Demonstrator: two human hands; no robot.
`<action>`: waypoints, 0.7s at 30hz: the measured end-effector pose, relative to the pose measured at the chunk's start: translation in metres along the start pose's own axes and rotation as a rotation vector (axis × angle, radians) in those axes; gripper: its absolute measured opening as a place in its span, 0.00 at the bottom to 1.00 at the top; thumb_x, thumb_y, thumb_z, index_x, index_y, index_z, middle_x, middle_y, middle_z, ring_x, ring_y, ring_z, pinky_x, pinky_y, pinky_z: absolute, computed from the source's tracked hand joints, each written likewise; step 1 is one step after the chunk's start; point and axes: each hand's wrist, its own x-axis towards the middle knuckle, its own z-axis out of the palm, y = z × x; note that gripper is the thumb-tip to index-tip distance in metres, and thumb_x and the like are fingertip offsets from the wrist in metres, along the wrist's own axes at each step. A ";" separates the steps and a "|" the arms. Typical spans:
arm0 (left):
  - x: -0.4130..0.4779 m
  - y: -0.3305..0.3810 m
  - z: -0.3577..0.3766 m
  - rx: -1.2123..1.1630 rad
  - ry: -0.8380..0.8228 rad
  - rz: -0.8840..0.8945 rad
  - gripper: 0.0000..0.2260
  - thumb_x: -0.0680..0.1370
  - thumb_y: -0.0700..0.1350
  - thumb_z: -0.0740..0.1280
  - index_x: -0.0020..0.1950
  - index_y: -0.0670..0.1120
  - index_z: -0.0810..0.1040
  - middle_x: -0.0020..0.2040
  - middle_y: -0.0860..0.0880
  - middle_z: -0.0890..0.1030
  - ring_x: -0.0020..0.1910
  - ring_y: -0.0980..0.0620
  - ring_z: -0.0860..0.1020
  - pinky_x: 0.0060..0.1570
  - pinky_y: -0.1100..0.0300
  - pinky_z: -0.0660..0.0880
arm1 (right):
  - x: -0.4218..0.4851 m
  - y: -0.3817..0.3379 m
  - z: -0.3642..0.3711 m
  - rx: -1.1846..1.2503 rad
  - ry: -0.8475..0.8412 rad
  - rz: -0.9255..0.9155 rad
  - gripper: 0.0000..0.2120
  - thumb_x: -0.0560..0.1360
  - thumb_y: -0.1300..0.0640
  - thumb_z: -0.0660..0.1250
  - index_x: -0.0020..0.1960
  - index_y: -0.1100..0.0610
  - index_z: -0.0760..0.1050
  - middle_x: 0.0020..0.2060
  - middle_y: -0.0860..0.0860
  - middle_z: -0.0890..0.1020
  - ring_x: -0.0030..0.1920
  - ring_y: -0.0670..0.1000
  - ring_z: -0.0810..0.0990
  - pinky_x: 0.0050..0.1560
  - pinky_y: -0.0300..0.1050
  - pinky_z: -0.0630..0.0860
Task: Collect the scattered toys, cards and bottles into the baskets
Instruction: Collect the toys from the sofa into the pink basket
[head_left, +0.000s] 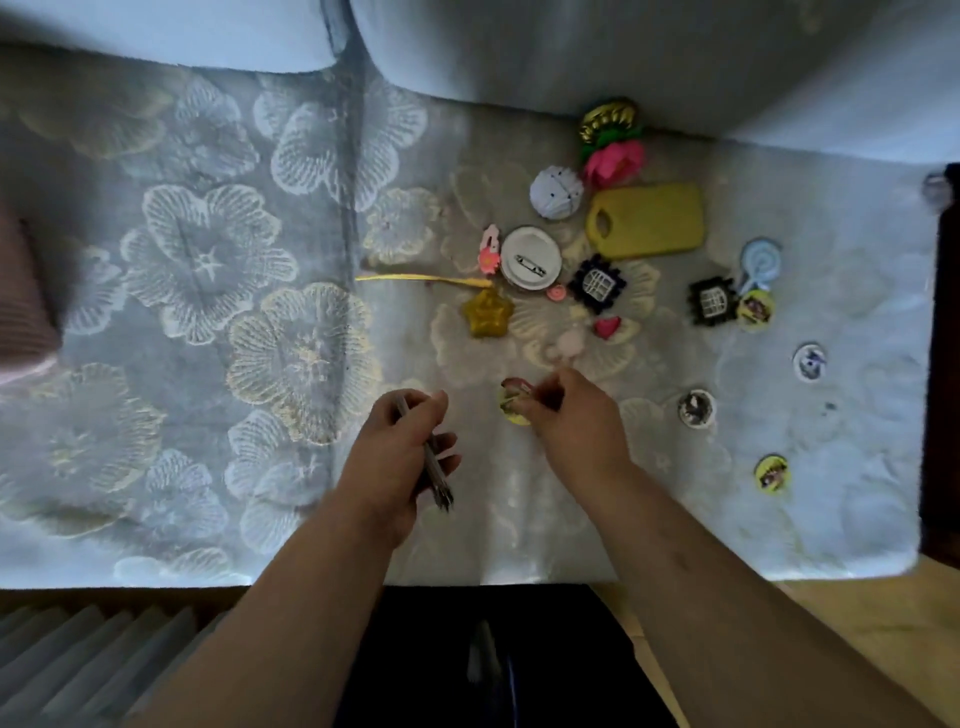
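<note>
My left hand (400, 447) grips a thin stack of cards (434, 467) edge-on over the flowered bedspread (208, 312). My right hand (571, 415) pinches a round yellow-green badge (511, 402) lying on the cover. Beyond lie a gold star (488, 313), a big white pin badge (531, 258), two black square frames (596, 283) (710, 303), a red heart (608, 327), a yellow phone case (647, 221), a pink flower toy (613, 161) and a white ball (556, 192). Small round badges (696, 409) (809, 361) (771, 472) lie to the right. No basket is in view.
Pale pillows (571, 52) lie along the far side. A pink cloth (26, 312) sits at the left edge. A yellow stick (421, 279) lies mid-bed. The bed's front edge runs just before my dark-clothed legs (493, 665); wooden floor (857, 623) shows at the right.
</note>
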 end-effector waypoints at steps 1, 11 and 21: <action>-0.001 -0.001 0.002 0.038 -0.003 0.015 0.04 0.79 0.46 0.68 0.48 0.48 0.73 0.46 0.47 0.77 0.46 0.46 0.79 0.51 0.48 0.78 | -0.009 -0.001 -0.004 0.135 -0.040 0.069 0.09 0.73 0.53 0.73 0.44 0.57 0.75 0.38 0.50 0.81 0.38 0.48 0.81 0.38 0.45 0.77; -0.007 -0.022 0.063 0.254 -0.098 0.058 0.07 0.78 0.46 0.69 0.51 0.45 0.74 0.45 0.44 0.78 0.42 0.44 0.80 0.40 0.51 0.80 | -0.038 0.020 -0.045 0.671 -0.368 0.117 0.05 0.76 0.59 0.68 0.50 0.57 0.82 0.41 0.53 0.85 0.39 0.49 0.84 0.38 0.40 0.80; -0.004 -0.064 0.125 0.135 -0.064 -0.030 0.06 0.76 0.40 0.69 0.46 0.47 0.74 0.42 0.46 0.76 0.40 0.47 0.77 0.40 0.51 0.77 | 0.040 0.151 -0.086 -0.116 0.174 0.073 0.12 0.73 0.56 0.70 0.51 0.58 0.70 0.52 0.59 0.73 0.51 0.62 0.74 0.50 0.51 0.70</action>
